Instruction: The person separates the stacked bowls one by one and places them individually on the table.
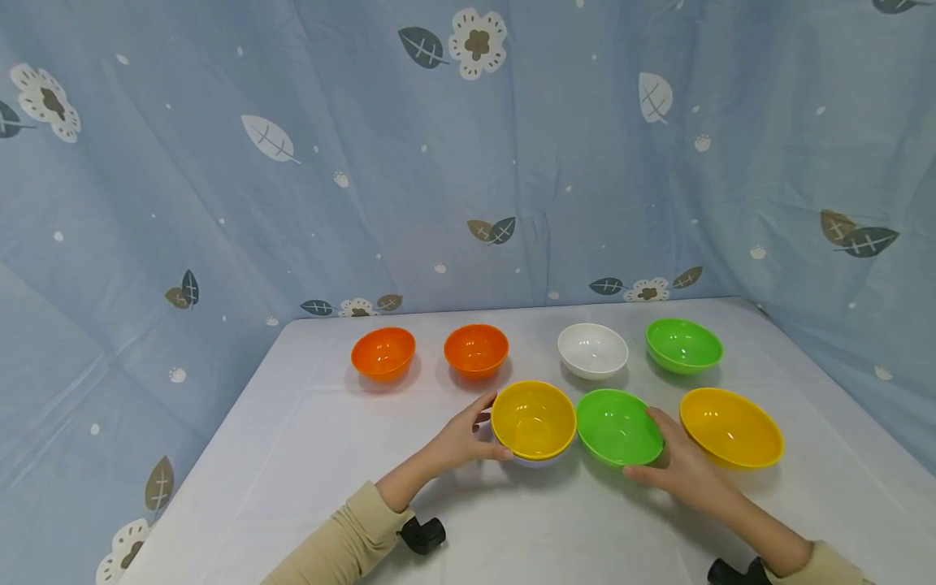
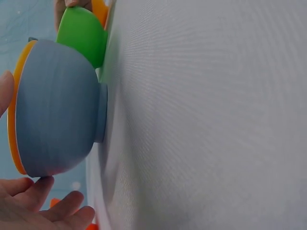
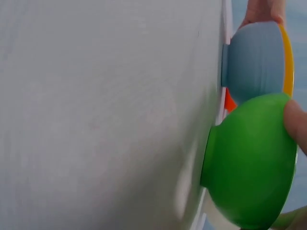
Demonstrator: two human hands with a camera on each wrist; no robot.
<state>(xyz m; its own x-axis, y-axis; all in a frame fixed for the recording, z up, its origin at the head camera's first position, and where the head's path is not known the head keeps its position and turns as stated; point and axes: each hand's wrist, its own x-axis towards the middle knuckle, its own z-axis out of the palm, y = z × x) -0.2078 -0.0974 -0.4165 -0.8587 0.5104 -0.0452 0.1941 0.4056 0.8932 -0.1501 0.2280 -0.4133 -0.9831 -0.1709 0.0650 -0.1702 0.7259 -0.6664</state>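
Observation:
A yellow bowl (image 1: 534,418) sits nested inside a light blue bowl (image 2: 60,110), whose rim it covers. My left hand (image 1: 468,437) grips this pair from the left, thumb at the near rim and fingertips against the far-left side. To its right is a green bowl (image 1: 620,428), its rim close against the nested pair. My right hand (image 1: 683,463) holds that green bowl from the right, with the thumb on the near rim and the fingers at the right side. The right wrist view shows the thumb (image 3: 296,123) pressed on the green wall.
Two orange bowls (image 1: 383,354), a white bowl (image 1: 592,351) and another green bowl (image 1: 683,345) stand along the back of the white-covered table (image 1: 292,455). A wider yellow bowl (image 1: 731,426) stands right of my right hand. A blue patterned curtain (image 1: 366,162) hangs behind.

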